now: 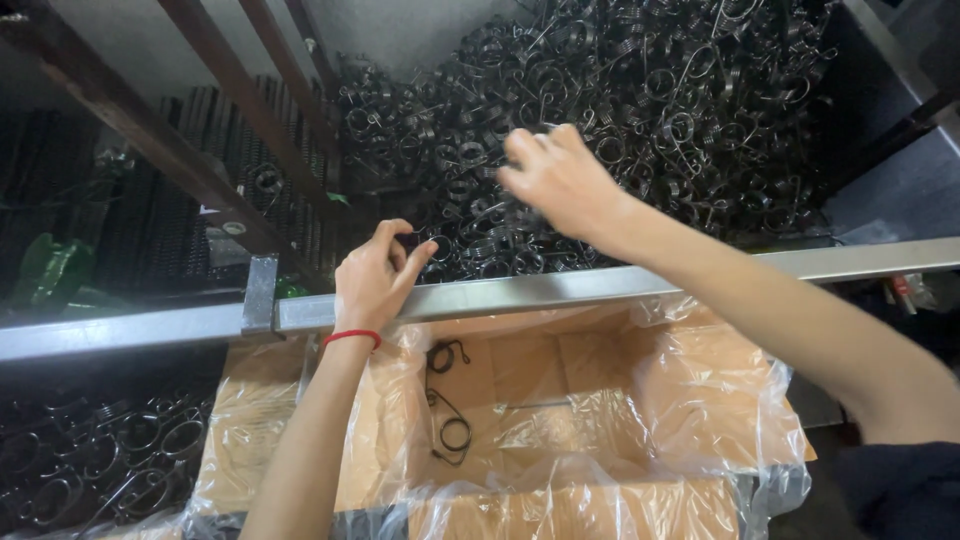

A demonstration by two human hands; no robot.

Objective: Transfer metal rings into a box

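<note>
Reaching over a grey metal rail, the person works both bare hands into a big heap of dark wire torsion springs piled in a bin beyond it. The left hand, with a red cord round its wrist, sits just at the rail's far edge with thumb and forefinger pinched round what looks like one spring coil; the grip seems closed on it, though the coil blends into the pile behind. The right hand lies palm-down on the heap further in, fingers curled into the springs, but whether it has closed on any I cannot tell, since its underside is hidden. Below the rail stands a cardboard box lined with a clear plastic bag, and two springs already lie on its floor, well apart from the heap. To my eye these springs are light singly, stiff and hard, with long legs that hook into their neighbours, so a pull will likely drag a tangle along; the round coil body looks the surest place to pinch, keeping clear of the wire ends. More springs fill another container at lower left, and brown slanted bars cross the upper left.
</note>
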